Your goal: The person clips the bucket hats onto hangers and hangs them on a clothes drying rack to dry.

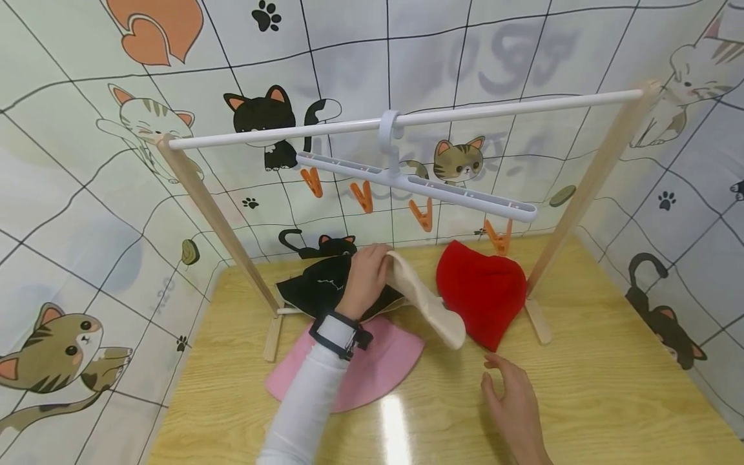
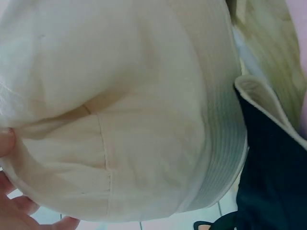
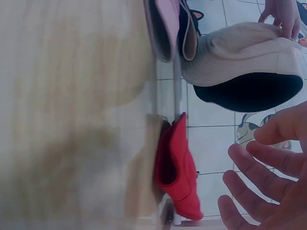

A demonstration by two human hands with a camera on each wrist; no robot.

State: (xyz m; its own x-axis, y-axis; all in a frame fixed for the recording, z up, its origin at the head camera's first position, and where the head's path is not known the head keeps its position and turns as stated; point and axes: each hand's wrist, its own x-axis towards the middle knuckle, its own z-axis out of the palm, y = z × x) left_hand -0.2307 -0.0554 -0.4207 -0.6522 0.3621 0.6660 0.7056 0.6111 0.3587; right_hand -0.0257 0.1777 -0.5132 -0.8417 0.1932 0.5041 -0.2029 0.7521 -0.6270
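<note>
My left hand (image 1: 367, 274) pinches the cream bucket hat (image 1: 427, 302) by its crown and holds it tilted above the table. In the right wrist view the dark inside of this cream hat (image 3: 240, 50) faces partly toward the camera. Below and beside my left hand lies a black bucket hat (image 1: 314, 284), overlapping a pink bucket hat (image 1: 389, 371). My right hand (image 1: 514, 403) is in the air in front of the red bucket hat (image 1: 479, 287), fingers loosely bent and touching nothing.
A wooden rack with a white rod (image 1: 494, 115) stands over the hats. From the rod hangs a grey-white hanger (image 1: 401, 181) with several orange clips (image 1: 422, 215). A cat-print sheet (image 1: 349, 58) covers the walls behind and beside the wooden table (image 1: 599, 381).
</note>
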